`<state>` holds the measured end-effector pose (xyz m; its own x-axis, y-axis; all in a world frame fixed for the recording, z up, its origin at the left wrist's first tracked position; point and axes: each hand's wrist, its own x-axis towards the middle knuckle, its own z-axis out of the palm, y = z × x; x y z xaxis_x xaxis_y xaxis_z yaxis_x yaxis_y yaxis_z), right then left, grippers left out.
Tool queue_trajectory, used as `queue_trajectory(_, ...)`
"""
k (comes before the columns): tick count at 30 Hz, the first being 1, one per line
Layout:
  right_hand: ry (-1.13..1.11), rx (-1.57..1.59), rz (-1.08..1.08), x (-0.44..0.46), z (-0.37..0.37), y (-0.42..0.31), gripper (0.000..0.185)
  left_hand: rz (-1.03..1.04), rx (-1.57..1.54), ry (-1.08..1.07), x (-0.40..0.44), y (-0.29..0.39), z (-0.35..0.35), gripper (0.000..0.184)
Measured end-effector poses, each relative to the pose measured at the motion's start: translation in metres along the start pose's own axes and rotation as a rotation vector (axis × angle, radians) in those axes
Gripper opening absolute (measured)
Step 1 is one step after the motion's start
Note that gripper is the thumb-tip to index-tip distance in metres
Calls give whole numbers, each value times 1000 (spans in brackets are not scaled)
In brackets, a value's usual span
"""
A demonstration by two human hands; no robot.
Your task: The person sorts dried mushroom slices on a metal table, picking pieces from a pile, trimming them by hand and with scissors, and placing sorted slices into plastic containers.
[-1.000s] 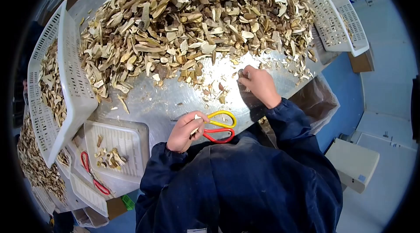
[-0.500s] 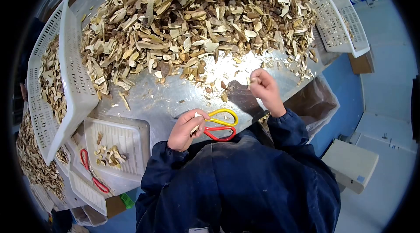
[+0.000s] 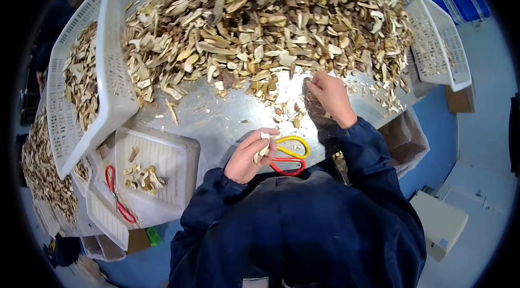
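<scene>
My left hand (image 3: pixel 246 157) is closed around a pale dried mushroom slice (image 3: pixel 263 147) above the table's near edge. Beside its fingertips are the yellow and red handles of a pair of scissors (image 3: pixel 293 146); the hand hides the blades, and I cannot tell whether it grips them. My right hand (image 3: pixel 334 103) is at the front of a large heap of dried mushroom slices (image 3: pixel 244 33), its fingers bent together. What lies between those fingertips, if anything, is hidden. Small mushroom bits (image 3: pixel 287 110) lie on the metal table (image 3: pixel 208 117) between the hands.
On the left, a white perforated basket (image 3: pixel 116 79) of slices stands tilted. Nearer me lie a white tray (image 3: pixel 179 150) with a few pieces and red-handled scissors (image 3: pixel 125 213). Another white basket (image 3: pixel 429 44) stands right of the heap, above a lined bin (image 3: pixel 409 142).
My right hand has reached away from me to the heap's front edge. My left hand has turned a little, showing more of the pale slice. The whole view has shifted slightly.
</scene>
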<state>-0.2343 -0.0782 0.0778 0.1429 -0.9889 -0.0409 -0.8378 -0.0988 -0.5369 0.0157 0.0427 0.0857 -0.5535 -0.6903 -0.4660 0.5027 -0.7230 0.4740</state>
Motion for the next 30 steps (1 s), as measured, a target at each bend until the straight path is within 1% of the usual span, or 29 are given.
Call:
queue_trajectory(1,-49,164,28,-9,-11,-22,22,-14,-117,32,3,-2,-1,34)
queue_trajectory(3,-301,356,16,-29,-23,-66,21,-53,-351,84,11,-9,3,38)
queue_trajectory(4,-388,494,-24,-41,-20,-76,22,-60,-422,-4,15,-14,-2,43)
queue_trajectory(5,-472,630,-63,-48,-18,-84,23,-75,-465,-29,17,-19,-5,44)
queue_trajectory(6,-344,431,-219,-47,-22,-95,21,-89,-506,-51,18,-22,-5,45)
queue_trajectory(7,-230,366,-260,-44,-12,-93,19,-103,-547,-75,18,-24,-3,46)
queue_trajectory(8,-111,296,-297,-39,6,-83,18,-125,-525,-14,17,-25,2,41)
queue_trajectory(9,22,213,-322,-37,22,-72,17,-142,-519,-47,14,-27,1,36)
queue_trajectory(11,44,86,-479,-37,53,-57,13,-203,-505,-139,9,-33,-4,29)
queue_trajectory(13,-4,-23,-592,-41,59,-64,9,-293,-410,-199,3,-31,3,25)
queue_trajectory(14,22,-34,-589,-43,61,-60,8,-328,-362,-221,0,-28,6,24)
queue_trajectory(17,92,-287,-420,-45,53,-31,5,-340,-303,-235,1,-24,11,23)
queue_trajectory(18,188,-292,-381,-46,51,-12,4,-333,-308,-232,3,-24,12,24)
queue_trajectory(20,277,-462,-284,-56,28,14,4,-334,-326,-255,7,-24,12,26)
queue_trajectory(21,284,-499,-210,-63,18,28,4,-336,-334,-270,10,-25,13,27)
queue_trajectory(22,339,-505,-121,-72,9,41,5,-325,-342,-278,13,-26,13,27)
queue_trajectory(23,375,-505,-93,-84,1,56,8,-318,-350,-284,16,-28,13,28)
queue_trajectory(24,455,-519,-31,-98,-9,70,7,-311,-356,-292,17,-29,13,29)
queue_trajectory(26,568,-617,175,-131,-19,111,9,-320,-401,-245,18,-29,12,30)
queue_trajectory(27,586,-647,249,-149,-27,127,10,-325,-423,-222,18,-30,10,31)
queue_trajectory(29,596,-683,460,-177,-36,149,9,-373,-468,-209,21,-34,2,31)
queue_trajectory(30,586,-677,501,-181,-41,147,9,-390,-473,-197,21,-32,3,30)
